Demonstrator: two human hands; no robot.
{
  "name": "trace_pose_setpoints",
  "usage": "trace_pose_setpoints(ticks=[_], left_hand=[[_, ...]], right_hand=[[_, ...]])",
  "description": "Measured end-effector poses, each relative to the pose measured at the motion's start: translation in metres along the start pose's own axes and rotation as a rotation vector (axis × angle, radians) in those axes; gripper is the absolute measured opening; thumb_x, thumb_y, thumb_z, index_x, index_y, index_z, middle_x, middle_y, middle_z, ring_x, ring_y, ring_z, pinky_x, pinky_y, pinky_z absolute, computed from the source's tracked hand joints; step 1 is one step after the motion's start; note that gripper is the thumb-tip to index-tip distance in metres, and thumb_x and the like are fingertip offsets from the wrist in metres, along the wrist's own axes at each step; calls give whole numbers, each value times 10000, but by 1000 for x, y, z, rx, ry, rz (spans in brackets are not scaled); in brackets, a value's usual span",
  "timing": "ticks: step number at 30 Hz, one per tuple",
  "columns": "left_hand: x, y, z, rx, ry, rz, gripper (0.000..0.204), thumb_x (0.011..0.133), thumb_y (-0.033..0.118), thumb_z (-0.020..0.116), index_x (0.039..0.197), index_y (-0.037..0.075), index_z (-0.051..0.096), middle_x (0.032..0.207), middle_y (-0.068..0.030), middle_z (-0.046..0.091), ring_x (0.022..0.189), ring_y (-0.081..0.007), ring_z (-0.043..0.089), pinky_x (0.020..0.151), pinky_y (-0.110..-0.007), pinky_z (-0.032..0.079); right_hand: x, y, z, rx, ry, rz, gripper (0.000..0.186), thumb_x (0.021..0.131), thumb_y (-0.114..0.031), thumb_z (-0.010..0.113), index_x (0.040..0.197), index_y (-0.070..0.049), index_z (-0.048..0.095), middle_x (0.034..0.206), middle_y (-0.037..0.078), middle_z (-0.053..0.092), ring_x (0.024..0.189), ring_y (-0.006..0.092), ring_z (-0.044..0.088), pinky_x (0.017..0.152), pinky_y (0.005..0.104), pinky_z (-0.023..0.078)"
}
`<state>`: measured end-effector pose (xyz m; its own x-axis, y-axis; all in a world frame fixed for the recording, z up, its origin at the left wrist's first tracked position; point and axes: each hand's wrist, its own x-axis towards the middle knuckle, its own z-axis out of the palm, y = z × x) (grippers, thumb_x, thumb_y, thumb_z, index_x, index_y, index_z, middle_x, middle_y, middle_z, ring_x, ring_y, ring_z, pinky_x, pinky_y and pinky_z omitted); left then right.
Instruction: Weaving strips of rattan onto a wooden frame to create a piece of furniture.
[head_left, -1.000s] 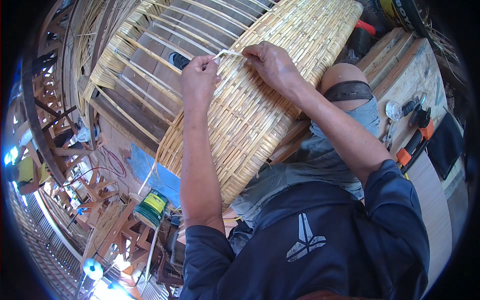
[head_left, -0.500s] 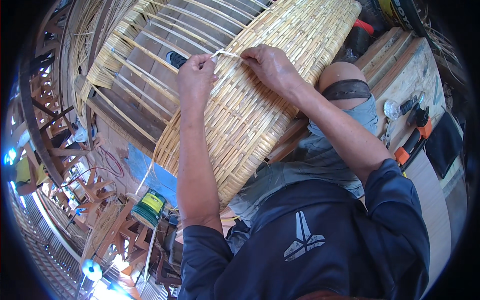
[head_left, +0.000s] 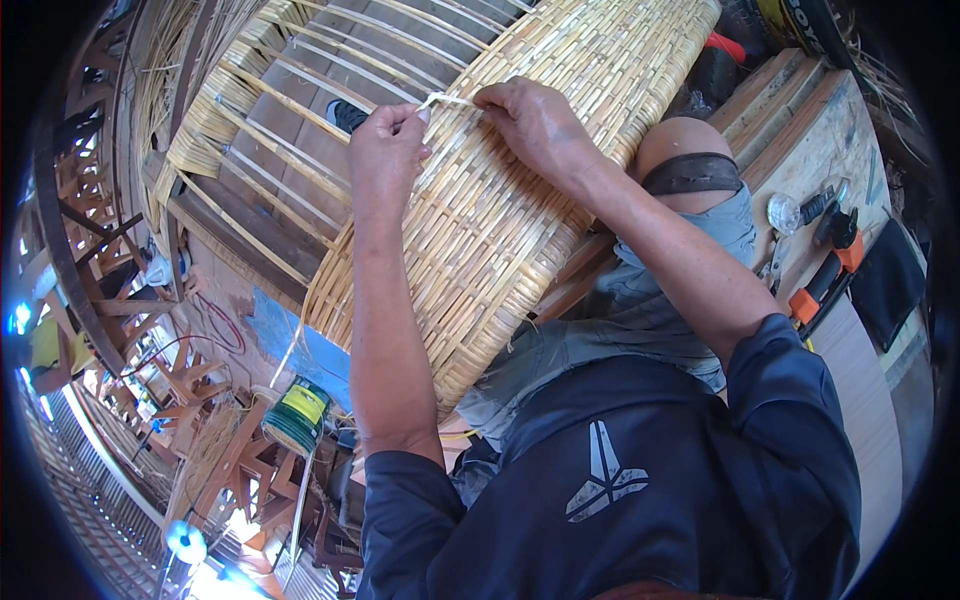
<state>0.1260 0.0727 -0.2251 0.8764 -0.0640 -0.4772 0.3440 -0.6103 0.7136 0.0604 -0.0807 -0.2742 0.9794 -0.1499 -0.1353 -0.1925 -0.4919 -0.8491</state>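
Above wickerwork [head_left: 490,220], left hand [head_left: 387,150] and right hand [head_left: 537,122] in fingertip pinches on 1 pale strip [head_left: 452,99]

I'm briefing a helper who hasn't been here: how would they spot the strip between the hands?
Find the big woven panel slanting across the upper middle. At its upper-left edge are the left hand and right hand, with the pale strip bridging their gap. Unlike the woven strands, it runs loose from hand to hand, bent near the left.
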Motion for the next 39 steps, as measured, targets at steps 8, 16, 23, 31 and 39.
trace_pose_setpoints(ticks=[8, 16, 23, 31, 39], left_hand=[[2, -2, 0, -16, -11, -5, 216, 847, 158, 629, 960, -26, 632, 716, -43, 604, 547, -76, 557, 453, -199, 410], [5, -5, -1, -43, -9, -13, 215, 846, 157, 628, 963, -23, 630, 729, -46, 607, 546, -74, 557, 445, -201, 410], [3, -2, -1, -35, -12, -16, 205, 844, 152, 630, 957, -18, 630, 726, -38, 602, 540, -73, 553, 439, -196, 403], [5, -5, -1, -55, -8, -22, 197, 842, 146, 634, 951, -18, 629, 721, -32, 598, 539, -73, 552, 433, -191, 397], [3, -3, -1, -37, -14, -15, 202, 841, 148, 633, 958, -17, 630, 731, -39, 605, 540, -72, 551, 440, -197, 403]], right_hand=[[2, 0, 11, -122, 1, -19, 204, 853, -147, 566, 1002, -30, 642, 877, 182, 624, 839, 340, 615, 777, 391, 488], [-2, 1, 6, -115, 97, -78, 197, 858, -127, 559, 1018, -45, 638, 911, 160, 605, 824, 330, 613, 767, 380, 494], [-10, -3, -2, -155, 92, -114, 206, 844, -76, 547, 1030, -51, 632, 936, 140, 602, 834, 325, 616, 734, 387, 507], [-6, 0, 0, -212, 123, -175, 196, 862, -108, 550, 1033, -62, 634, 955, 137, 605, 832, 318, 623, 727, 374, 512], [-7, 0, 9, -213, 102, -163, 176, 853, -124, 581, 1006, -66, 647, 943, 130, 597, 823, 305, 619, 752, 368, 504]])
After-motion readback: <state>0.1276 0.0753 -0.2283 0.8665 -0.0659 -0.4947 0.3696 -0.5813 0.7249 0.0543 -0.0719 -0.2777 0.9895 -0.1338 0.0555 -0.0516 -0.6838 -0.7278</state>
